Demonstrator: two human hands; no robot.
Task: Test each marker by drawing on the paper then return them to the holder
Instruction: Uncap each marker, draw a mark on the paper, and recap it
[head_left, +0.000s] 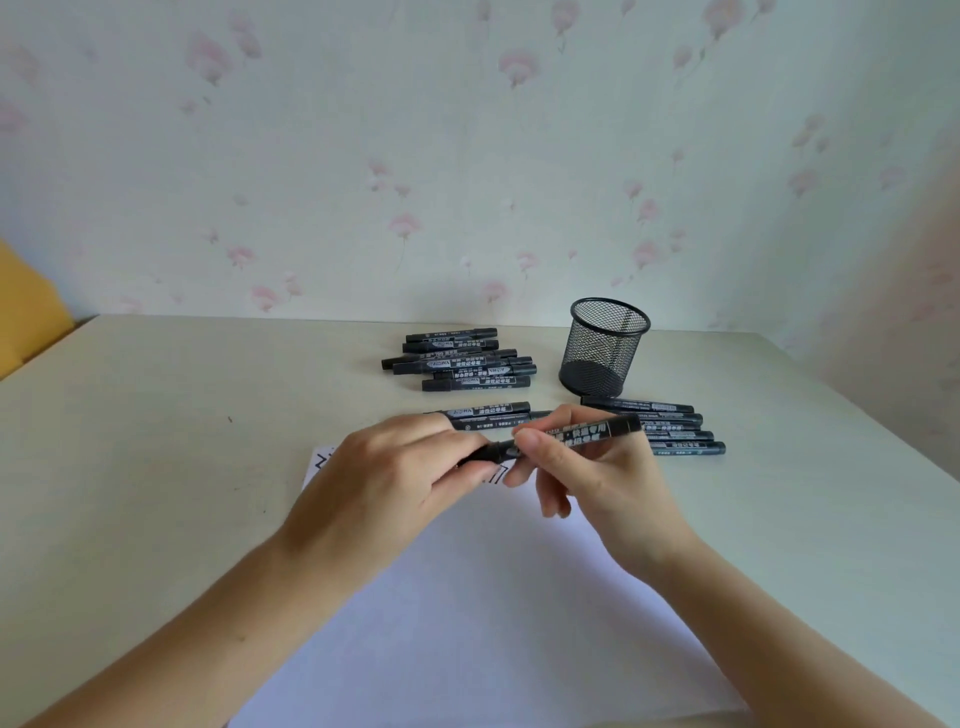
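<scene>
Above a white sheet of paper (467, 613) on a pale table (156, 441), a person held one black marker (576, 434) between both hands. Fingers and thumb of the right hand (597, 483) curled round the marker's printed barrel, while the left hand (395, 478) pinched its cap end (485, 453); whether the cap was fully seated could not be told. Black zigzag lines (324, 460) showed on the paper just beyond the left hand. Just behind the hands lay two more markers (488, 415), and just past the right hand a row of several (670, 428). Farther beyond the left hand sat a loose pile of markers (460, 358). A black mesh holder (605, 345) stood upright beyond the right hand, beside that pile, with no marker visible inside. Floral wallpaper (467, 156) rose behind the table.
</scene>
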